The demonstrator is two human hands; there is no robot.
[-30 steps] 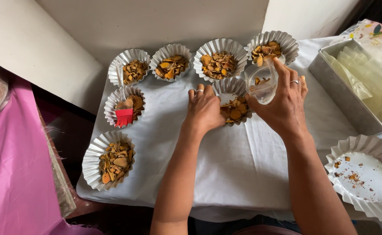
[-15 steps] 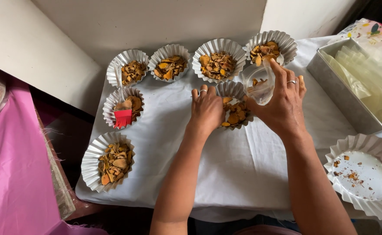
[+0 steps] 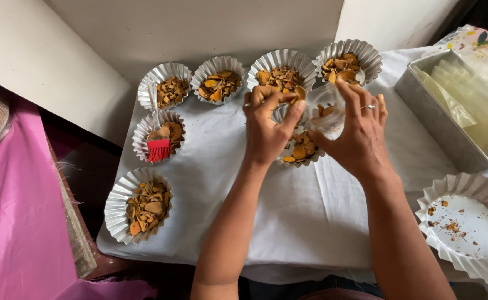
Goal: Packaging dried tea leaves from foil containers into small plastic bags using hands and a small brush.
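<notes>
Pinching tight, the left hand (image 3: 266, 130) has its grip closed on a few orange-brown dried pieces (image 3: 299, 92), lifted to the mouth of a small clear plastic bag (image 3: 326, 114) that the right hand (image 3: 358, 139) holds wrapped in its fingers, both hovering just above the fluted foil cup (image 3: 299, 151) near the middle of the white-covered surface (image 3: 305, 211). Risk, as I judge it: the bag's mouth looks limp and narrow, so pieces could slide off the fingertips and scatter on the cloth, or the wrist could nudge the light cup beneath and tip it. Count them up: seven foil cups holding pieces, four along the far edge, two down the left edge, one under the hands, and one wide, nearly empty fluted tray (image 3: 466, 228) at the near right corner. One red silicone brush (image 3: 157, 149) rests in the second left-edge cup, and one metal tin (image 3: 422, 94) of pale sheets sits at the far right corner.
</notes>
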